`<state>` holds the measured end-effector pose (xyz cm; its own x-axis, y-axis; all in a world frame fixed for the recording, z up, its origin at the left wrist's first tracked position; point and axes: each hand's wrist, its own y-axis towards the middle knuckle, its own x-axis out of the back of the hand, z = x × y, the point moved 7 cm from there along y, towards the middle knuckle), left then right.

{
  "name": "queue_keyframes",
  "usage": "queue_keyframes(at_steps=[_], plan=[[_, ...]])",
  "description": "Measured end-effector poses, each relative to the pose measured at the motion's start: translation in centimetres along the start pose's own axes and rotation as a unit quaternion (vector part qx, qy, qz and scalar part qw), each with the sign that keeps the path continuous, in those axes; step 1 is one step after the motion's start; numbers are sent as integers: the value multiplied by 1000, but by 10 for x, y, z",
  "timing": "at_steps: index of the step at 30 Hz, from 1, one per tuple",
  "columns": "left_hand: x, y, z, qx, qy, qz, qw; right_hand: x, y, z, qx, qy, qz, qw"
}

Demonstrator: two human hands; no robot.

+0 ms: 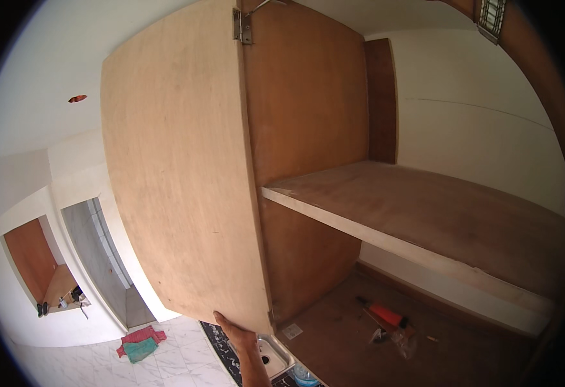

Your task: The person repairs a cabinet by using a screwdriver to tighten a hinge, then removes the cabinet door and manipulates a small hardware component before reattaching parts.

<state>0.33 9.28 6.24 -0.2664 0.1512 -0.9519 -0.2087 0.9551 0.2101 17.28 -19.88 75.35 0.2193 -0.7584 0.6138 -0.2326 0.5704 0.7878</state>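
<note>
My left hand [234, 333] grips the lower edge of a pale wooden cabinet door [182, 168]. One digit shows against the door's face, and the other fingers are mostly hidden by the door. The door stands swung out to the left on a metal hinge [242, 27] near its top. To its right is the brown cabinet interior, with a thick shelf [424, 206] across it. On the cabinet floor lie an orange-red object [389, 315], perhaps a tool handle, and a crumpled clear plastic wrapper [404, 345]. My right hand is out of the picture.
Below the door are a steel sink [273, 358], a black patterned countertop [221, 342] and a blue container [305, 376]. Red cloth [147, 333] and teal cloth [141, 350] lie on the tiled floor. Several small items sit in a wall niche [60, 290].
</note>
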Motion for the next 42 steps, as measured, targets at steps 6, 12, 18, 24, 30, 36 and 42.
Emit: queue_keyframes(at_steps=[6, 12, 18, 24, 30, 36, 42], plan=[[-3, -2, 4, 9, -3, -13, 1000, 11, 10, 1, 167, -119, -56, 977], [-4, -2, 2, 3, 11, 3, 1000, 8, -13, 7, 98, -90, -89, 987], [3, 1, 3, 4, -11, -6, 1000, -4, -9, 8, 99, -66, -89, 989], [6, 2, 4, 9, -12, -12, 1000, -9, -10, 12, 147, -41, -72, 986], [4, 2, 4, 7, -9, -9, 1000, -10, -9, 8, 122, -28, -80, 989], [4, 3, 3, 3, -18, -3, 1000, -15, -3, -15, -102, 45, -40, 993], [3, 3, 2, 3, -37, 11, 999, -26, 27, -25, -48, -155, 106, 981]])
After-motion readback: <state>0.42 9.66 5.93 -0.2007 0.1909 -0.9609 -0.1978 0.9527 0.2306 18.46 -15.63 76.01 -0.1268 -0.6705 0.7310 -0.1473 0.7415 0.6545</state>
